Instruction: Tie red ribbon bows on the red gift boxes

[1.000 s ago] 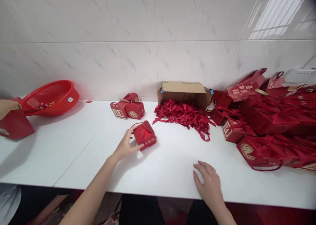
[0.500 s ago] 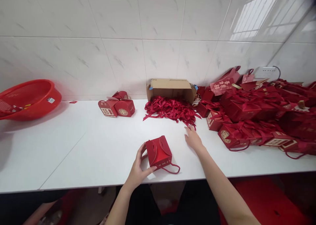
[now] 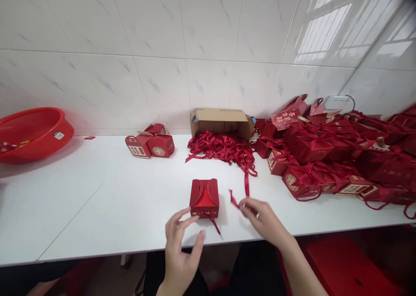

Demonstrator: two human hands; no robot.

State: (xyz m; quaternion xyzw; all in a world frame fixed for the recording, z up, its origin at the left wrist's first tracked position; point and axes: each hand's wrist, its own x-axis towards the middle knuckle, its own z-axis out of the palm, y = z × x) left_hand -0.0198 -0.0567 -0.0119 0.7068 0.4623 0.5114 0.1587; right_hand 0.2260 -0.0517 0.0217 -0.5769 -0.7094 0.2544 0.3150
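A red gift box (image 3: 204, 196) with a cord handle stands on the white table near its front edge. My left hand (image 3: 182, 244) is open just in front of it, fingers spread; whether a fingertip touches the box I cannot tell. To the right of the box, my right hand (image 3: 260, 218) pinches a dark red ribbon (image 3: 247, 181), whose free end sticks out past the fingers. The ribbon trails back to a tangled ribbon pile (image 3: 221, 148) that spills from a cardboard box (image 3: 221, 115) lying against the wall.
Small red boxes (image 3: 149, 146) sit at the back left. A large red basin (image 3: 39, 133) stands at the far left. Many ribboned red boxes (image 3: 312, 179) are heaped along the right, with a white power strip (image 3: 338, 102) behind. The tiled wall (image 3: 156, 23) bounds the table.
My right hand has drawn a ribbon from the pile towards me. My left hand has let go of the gift box and moved nearer. The box now sits squarer to me.
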